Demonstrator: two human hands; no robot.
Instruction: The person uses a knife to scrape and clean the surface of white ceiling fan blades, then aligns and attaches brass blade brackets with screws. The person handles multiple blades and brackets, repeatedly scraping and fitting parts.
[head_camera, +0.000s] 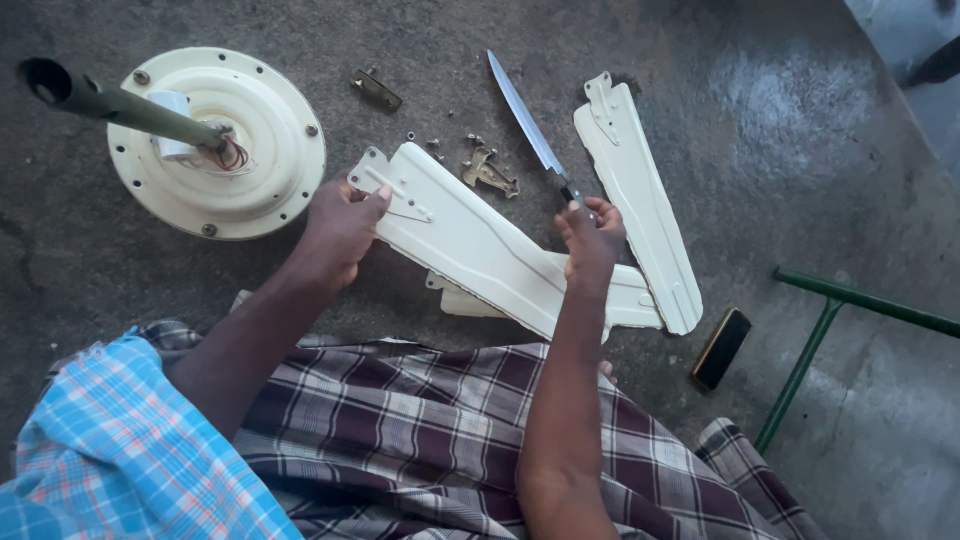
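Both hands are working on dismantled ceiling-fan parts: the left hand (345, 225) is closing on the bracket end of a cream fan blade (470, 240) lying on the concrete floor (800, 150), while the right hand (592, 235) is gripping a long knife (527, 115), seemingly prying. The motor housing (215, 140) is sitting left; loose screws (435, 145) are lying nearby. No labels are showing.

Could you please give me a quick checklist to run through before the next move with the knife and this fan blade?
1. Left hand grips the top fan blade near its bracket end: ok.
2. Right hand holds the knife by the handle, tip pointing away: ok.
3. Left hand apart from the knife's edge: ok.
4. Loose screws gathered: not ok, scattered on the floor.
5. Blade resting steadily on the one beneath: cannot tell.
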